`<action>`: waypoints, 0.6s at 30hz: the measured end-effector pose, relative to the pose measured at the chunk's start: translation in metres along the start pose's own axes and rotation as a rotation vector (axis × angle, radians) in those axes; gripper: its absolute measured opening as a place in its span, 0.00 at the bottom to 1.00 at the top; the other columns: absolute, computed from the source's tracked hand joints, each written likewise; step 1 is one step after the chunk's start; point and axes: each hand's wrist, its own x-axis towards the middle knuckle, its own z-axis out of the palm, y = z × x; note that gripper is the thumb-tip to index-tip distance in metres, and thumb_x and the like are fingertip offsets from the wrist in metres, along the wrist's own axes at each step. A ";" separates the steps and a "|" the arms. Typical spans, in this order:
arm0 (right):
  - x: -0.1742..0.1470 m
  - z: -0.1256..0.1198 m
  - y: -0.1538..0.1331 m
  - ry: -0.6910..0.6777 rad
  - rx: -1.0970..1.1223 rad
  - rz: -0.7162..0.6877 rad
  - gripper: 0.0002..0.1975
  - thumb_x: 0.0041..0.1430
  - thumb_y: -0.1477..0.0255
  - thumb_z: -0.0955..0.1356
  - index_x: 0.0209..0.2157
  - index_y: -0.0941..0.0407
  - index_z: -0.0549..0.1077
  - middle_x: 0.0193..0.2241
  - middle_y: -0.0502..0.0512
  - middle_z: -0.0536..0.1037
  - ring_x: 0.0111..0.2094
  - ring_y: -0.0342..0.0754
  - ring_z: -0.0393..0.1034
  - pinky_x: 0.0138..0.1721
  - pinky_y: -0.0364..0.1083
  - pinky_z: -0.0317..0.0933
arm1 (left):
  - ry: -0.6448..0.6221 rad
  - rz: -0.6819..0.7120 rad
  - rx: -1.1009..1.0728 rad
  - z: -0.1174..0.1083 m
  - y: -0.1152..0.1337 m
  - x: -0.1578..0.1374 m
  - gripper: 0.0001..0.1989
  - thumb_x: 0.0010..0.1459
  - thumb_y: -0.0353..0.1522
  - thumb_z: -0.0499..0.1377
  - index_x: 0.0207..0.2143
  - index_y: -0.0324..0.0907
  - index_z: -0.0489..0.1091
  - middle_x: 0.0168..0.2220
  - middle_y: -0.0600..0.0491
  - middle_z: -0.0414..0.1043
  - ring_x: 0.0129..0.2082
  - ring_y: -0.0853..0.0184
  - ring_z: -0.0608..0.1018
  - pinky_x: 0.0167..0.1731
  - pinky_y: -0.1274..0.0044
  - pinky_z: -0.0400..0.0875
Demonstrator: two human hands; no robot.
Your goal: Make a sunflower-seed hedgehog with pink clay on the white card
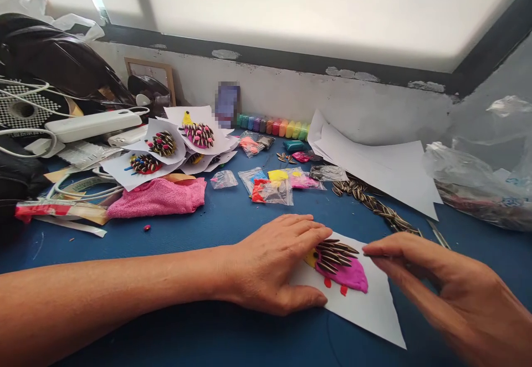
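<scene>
My left hand (282, 261) lies flat with its fingers stretched over a white paper sheet (374, 311), resting on its left part. On that sheet is a clay hedgehog (347, 277) with a magenta body, a yellow head partly under my fingers and two red feet. Striped sunflower seeds (336, 251) stick out of its upper body as spines. Just right of the hedgehog, my right hand (440, 284) is closed in a pinch on a sunflower seed (366, 254), with only its dark tip showing.
Loose sunflower seeds (374, 205) lie beside blank paper sheets (374, 159). Opened clay packets (276, 188) are in the middle, with a row of coloured clay (276, 126) behind. Finished hedgehogs (198, 134) sit on papers at left, near a pink cloth (158, 198). A plastic bag (486, 184) stands right.
</scene>
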 end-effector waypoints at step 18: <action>-0.008 0.002 0.001 0.093 -0.044 0.078 0.13 0.63 0.56 0.66 0.32 0.45 0.80 0.26 0.45 0.81 0.22 0.42 0.75 0.20 0.36 0.67 | -0.076 -0.066 -0.002 -0.005 0.005 0.001 0.39 0.58 0.43 0.64 0.66 0.36 0.57 0.66 0.40 0.61 0.68 0.50 0.60 0.67 0.59 0.54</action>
